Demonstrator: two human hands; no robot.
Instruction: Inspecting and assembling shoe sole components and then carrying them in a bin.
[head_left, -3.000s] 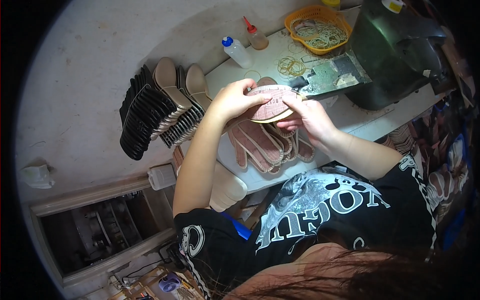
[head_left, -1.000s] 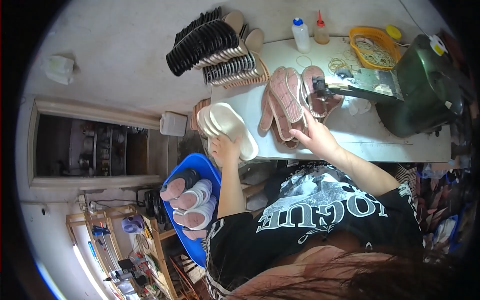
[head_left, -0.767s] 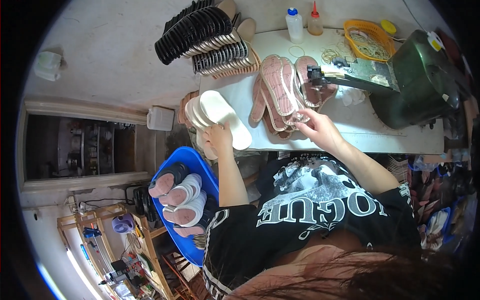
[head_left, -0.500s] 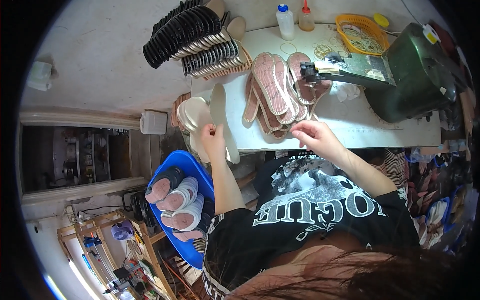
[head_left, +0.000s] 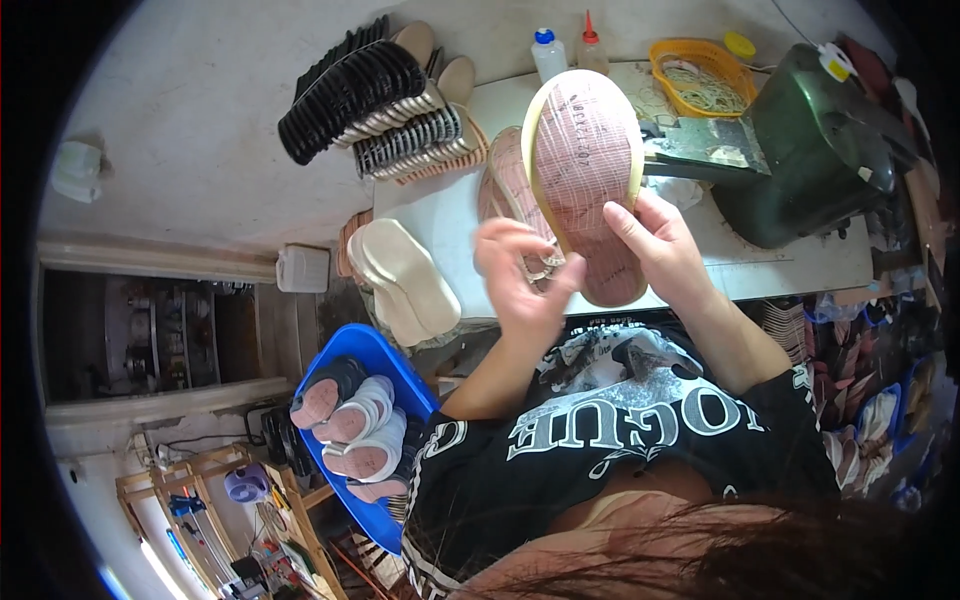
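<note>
My right hand (head_left: 668, 245) grips a shoe insole (head_left: 588, 150) near its narrow end, thumb across its pinkish-brown, lined underside. A pale cream rim runs around the insole, which is raised above the table edge. Beside its left edge is my left hand (head_left: 522, 275), somewhat blurred, with thumb and fingers apart and nothing in them. Partly hidden behind both lies a heap of pinkish insoles (head_left: 505, 180). Left of them, several cream insoles (head_left: 405, 280) are stacked at the corner of the table, smooth side up.
A green machine (head_left: 800, 160) with an arm stands on the right of the white table (head_left: 760, 275). Behind are a yellow basket (head_left: 700, 75) of rubber bands and two squeeze bottles (head_left: 549, 57). Black and beige sandals (head_left: 385, 105) are stacked at back left; a blue bin (head_left: 340, 440) holds footwear.
A cream insole has come off the left stack and now stands raised in my right hand, underside showing. My left hand has moved right, away from the stack, and let go.
</note>
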